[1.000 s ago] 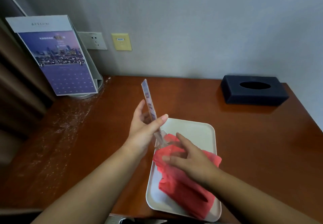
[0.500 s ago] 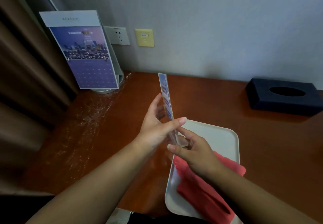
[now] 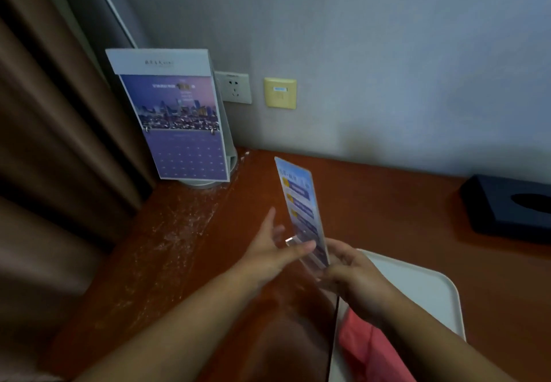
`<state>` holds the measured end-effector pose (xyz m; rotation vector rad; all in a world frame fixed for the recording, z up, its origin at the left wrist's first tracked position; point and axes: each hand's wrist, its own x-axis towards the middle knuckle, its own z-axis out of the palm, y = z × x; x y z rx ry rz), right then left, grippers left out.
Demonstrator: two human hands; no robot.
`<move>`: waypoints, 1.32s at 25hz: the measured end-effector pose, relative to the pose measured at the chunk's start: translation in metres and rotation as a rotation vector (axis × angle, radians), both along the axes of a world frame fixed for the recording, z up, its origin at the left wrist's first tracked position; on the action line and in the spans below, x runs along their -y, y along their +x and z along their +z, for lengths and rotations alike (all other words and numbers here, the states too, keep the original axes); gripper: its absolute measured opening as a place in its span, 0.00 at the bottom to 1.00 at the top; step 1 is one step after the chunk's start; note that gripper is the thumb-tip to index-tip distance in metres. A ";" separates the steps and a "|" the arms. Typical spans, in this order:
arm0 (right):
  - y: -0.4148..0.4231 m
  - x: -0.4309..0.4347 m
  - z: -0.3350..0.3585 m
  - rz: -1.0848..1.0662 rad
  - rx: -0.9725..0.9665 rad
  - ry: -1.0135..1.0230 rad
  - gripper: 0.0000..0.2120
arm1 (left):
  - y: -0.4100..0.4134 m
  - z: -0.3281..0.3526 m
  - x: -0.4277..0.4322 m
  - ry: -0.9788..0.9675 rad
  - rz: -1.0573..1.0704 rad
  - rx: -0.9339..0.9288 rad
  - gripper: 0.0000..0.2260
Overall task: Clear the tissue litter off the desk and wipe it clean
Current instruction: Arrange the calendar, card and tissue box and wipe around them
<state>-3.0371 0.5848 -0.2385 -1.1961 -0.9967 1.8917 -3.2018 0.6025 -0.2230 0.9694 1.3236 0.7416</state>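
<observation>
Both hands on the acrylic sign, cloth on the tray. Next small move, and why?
Probably set the acrylic sign down at the back of the desk. The left hand and right hand both hold it, so neither is free for the red cloth on the tray, and the desk's left side shows whitish streaks.

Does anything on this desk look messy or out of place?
Yes. Whitish streaks and specks smear the left side of the desk, in front of the calendar stand, while the rest looks smooth. A red cloth lies crumpled on the white tray.
</observation>
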 end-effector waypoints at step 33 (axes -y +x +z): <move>-0.063 -0.316 -0.130 0.103 1.132 0.303 0.22 | -0.044 -0.114 -0.202 0.279 -0.563 -1.197 0.34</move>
